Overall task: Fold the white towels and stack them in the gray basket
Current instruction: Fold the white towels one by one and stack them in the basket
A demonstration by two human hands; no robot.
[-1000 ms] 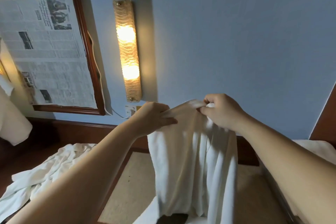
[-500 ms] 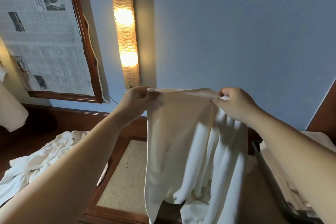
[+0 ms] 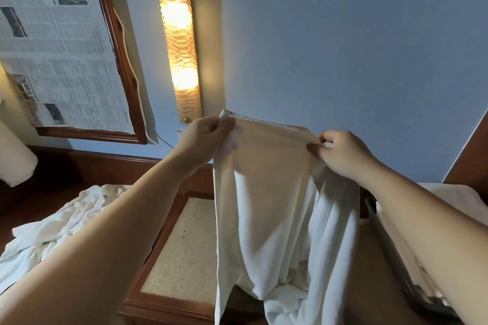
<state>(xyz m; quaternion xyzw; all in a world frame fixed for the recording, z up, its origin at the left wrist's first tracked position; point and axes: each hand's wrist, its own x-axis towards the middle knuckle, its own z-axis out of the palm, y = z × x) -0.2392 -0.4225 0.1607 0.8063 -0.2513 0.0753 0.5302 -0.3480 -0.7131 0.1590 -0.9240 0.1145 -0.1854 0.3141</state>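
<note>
Hands hold a white terry towel (image 3: 277, 200) up in front of a blue wall (image 3: 343, 47): the left hand (image 3: 204, 141) pinches the towel's top left corner, fingers curled round the hem, and the right hand (image 3: 343, 153) pinches the top edge further right, so the stretch between the two grips is taut and flat. To the right of that flat stretch the cloth hangs in loose folds, and its lower end bunches on a wooden table with a beige inset top (image 3: 182, 248). At the right edge, partly hidden behind the right forearm, stands a gray basket (image 3: 404, 277); pale cloth lies inside it against the rim, though whether it is folded cannot be told. A heap of crumpled white towels (image 3: 52, 229) lies on the dark wooden surface to the left of the table. On the wall hang a lit amber glass lamp (image 3: 179, 42) and a wooden-framed newspaper page (image 3: 55, 42).
</note>
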